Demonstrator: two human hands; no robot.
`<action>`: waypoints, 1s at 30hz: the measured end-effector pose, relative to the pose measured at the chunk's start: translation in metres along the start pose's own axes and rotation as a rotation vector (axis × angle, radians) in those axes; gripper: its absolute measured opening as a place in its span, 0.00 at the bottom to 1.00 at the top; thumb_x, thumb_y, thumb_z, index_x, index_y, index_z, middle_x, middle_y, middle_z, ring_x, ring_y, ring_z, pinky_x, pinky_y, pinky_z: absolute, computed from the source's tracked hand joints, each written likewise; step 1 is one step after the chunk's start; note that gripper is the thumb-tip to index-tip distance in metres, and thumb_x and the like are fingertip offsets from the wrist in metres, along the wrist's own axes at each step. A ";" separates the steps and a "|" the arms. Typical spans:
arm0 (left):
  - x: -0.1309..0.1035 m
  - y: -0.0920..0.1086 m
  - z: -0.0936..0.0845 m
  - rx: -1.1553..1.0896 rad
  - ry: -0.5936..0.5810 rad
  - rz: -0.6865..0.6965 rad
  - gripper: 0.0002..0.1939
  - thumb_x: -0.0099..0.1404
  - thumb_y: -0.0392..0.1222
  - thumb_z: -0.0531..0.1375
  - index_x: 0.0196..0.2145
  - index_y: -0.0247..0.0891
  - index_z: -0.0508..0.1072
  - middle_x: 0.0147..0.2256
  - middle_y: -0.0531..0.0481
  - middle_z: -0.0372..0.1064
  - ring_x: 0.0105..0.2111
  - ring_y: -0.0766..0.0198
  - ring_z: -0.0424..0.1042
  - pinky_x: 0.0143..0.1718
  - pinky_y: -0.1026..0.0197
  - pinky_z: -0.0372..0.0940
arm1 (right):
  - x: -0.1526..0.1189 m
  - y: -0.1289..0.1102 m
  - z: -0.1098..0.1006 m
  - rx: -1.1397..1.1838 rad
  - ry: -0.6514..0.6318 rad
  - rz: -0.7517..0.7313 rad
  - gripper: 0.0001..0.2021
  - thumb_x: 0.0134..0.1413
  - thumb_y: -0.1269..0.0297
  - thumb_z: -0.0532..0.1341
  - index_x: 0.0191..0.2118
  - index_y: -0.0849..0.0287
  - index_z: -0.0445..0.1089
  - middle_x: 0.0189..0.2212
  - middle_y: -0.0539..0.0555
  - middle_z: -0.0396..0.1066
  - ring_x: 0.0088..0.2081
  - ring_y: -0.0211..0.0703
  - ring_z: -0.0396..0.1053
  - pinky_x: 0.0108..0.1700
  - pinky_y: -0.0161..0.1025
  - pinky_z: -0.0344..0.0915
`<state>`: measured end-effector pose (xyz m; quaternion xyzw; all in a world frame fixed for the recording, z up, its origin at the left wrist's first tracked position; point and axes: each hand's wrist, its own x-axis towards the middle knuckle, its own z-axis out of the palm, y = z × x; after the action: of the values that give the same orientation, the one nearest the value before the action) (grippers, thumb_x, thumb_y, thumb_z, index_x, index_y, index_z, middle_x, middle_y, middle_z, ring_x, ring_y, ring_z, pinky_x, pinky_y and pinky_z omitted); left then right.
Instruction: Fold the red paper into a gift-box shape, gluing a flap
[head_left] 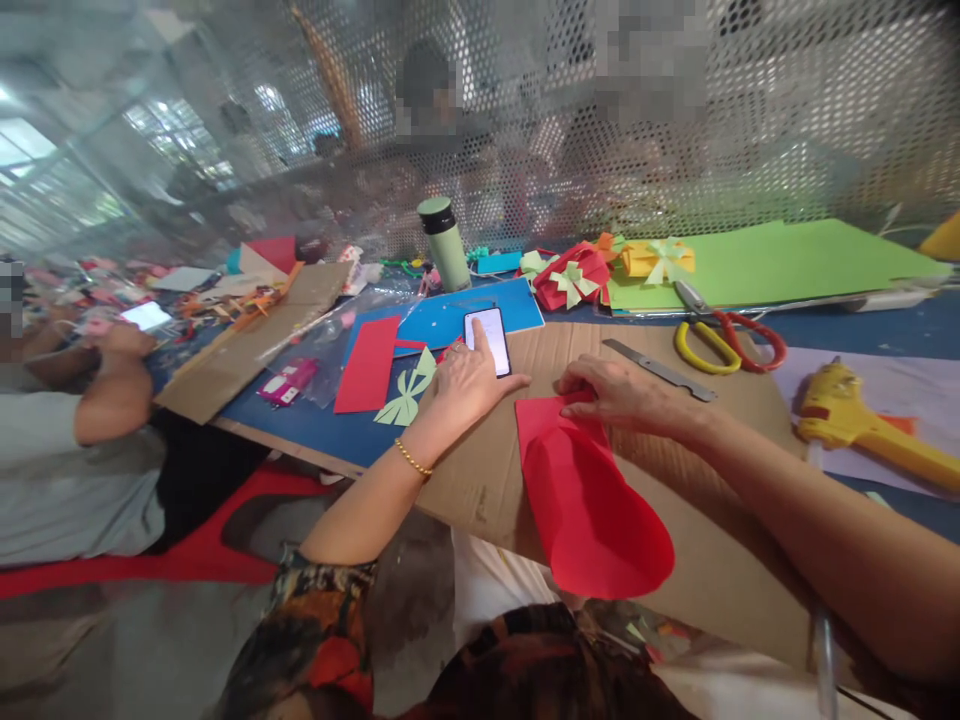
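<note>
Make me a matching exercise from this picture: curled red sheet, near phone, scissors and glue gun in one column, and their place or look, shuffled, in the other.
Things
1. Curled red sheet
2. Near phone
3. Scissors
4. Glue gun

Place or look
A. One yellow handle, one red
B. Lit screen, beneath a finger of the left hand
C. Yellow body, over a lilac sheet
D. Far end held by the right hand

Pairs: 1-D, 2-B, 3-A, 4-C
</note>
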<state>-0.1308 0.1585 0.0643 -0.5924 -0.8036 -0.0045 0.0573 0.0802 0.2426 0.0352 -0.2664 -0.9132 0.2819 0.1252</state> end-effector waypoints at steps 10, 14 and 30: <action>-0.006 0.001 -0.006 0.018 -0.002 -0.023 0.54 0.70 0.64 0.63 0.76 0.24 0.48 0.61 0.18 0.68 0.61 0.30 0.70 0.60 0.38 0.66 | -0.001 -0.001 0.001 -0.011 0.021 -0.024 0.06 0.53 0.71 0.65 0.38 0.56 0.72 0.39 0.54 0.78 0.40 0.44 0.76 0.43 0.39 0.70; -0.037 -0.018 -0.004 0.007 0.106 0.072 0.41 0.73 0.56 0.64 0.73 0.29 0.60 0.66 0.22 0.63 0.66 0.32 0.65 0.65 0.36 0.62 | -0.001 -0.003 0.001 -0.003 0.021 0.001 0.06 0.52 0.70 0.66 0.37 0.56 0.72 0.37 0.54 0.76 0.39 0.44 0.74 0.43 0.39 0.69; -0.056 -0.036 0.042 -0.071 0.207 0.285 0.38 0.74 0.64 0.58 0.72 0.37 0.63 0.74 0.25 0.51 0.74 0.32 0.53 0.69 0.31 0.58 | -0.001 0.004 0.005 -0.017 0.021 -0.035 0.05 0.54 0.67 0.65 0.37 0.55 0.71 0.38 0.55 0.76 0.39 0.45 0.73 0.43 0.41 0.70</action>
<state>-0.1527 0.0978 0.0198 -0.6982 -0.7008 -0.0858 0.1187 0.0808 0.2429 0.0284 -0.2542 -0.9187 0.2692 0.1375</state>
